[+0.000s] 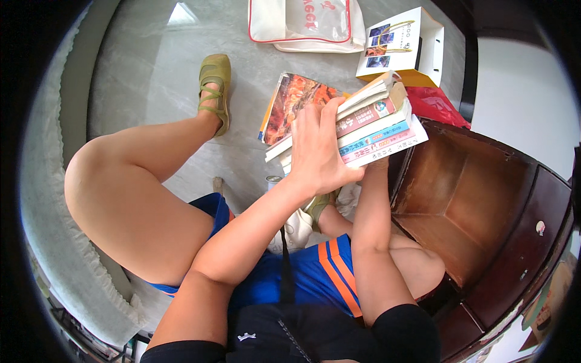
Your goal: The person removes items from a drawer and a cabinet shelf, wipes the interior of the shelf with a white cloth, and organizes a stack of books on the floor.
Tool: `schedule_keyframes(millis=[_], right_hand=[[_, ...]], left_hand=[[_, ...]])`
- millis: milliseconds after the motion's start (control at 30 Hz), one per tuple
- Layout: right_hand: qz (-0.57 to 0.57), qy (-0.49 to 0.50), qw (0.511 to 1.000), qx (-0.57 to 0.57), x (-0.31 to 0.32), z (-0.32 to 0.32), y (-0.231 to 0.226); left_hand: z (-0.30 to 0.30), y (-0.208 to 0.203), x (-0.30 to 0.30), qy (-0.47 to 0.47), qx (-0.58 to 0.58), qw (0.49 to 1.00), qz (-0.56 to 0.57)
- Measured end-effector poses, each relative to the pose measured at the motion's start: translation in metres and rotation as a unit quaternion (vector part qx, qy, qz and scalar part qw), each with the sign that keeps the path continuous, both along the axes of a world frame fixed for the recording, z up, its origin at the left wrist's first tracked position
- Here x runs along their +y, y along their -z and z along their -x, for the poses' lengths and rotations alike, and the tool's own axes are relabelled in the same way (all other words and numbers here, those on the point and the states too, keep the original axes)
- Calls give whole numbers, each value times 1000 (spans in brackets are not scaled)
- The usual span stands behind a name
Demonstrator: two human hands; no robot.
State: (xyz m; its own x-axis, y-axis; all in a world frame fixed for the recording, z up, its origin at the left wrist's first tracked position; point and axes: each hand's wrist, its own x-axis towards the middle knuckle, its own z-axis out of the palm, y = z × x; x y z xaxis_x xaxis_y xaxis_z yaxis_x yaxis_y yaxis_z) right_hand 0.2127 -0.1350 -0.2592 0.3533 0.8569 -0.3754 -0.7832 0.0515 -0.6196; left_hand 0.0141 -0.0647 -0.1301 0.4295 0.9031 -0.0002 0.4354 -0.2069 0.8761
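A stack of several paperback books [372,124] is held above the floor in front of me, spines facing right. My left hand [318,145] is closed over the near left side of the stack, fingers along the top and thumb at the lower edge. From below, my right hand [379,163] reaches under the stack; its fingers are hidden behind the books. Just beyond the stack is a book with an orange, fiery-looking cover [299,100], partly covered by the stack and my left hand.
A dark wooden cabinet [514,157] with an open brown compartment [466,199] stands at the right. Past the books are a red plastic bag [439,106], a white paper bag [426,48] and a clear-fronted white bag [266,24]. A pale, lace-trimmed cover [78,266] hangs at the left.
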Motion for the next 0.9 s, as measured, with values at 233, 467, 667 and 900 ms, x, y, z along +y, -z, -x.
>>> schedule_keyframes(millis=[233, 467, 667, 900], right_hand=[[-125, -2, 991, 43, -14, -28, 11], [1, -131, 979, -157, -28, -45, -3], [207, -260, 899, -286, -29, -52, -23], [293, -336, 793, -416, -35, -35, -13]], left_hand=[[4, 30, 19, 33, -69, 997, -18], [21, 119, 52, 126, -111, 984, 62], [31, 149, 64, 168, -63, 981, 71], [37, 157, 109, 290, -99, 938, 164]])
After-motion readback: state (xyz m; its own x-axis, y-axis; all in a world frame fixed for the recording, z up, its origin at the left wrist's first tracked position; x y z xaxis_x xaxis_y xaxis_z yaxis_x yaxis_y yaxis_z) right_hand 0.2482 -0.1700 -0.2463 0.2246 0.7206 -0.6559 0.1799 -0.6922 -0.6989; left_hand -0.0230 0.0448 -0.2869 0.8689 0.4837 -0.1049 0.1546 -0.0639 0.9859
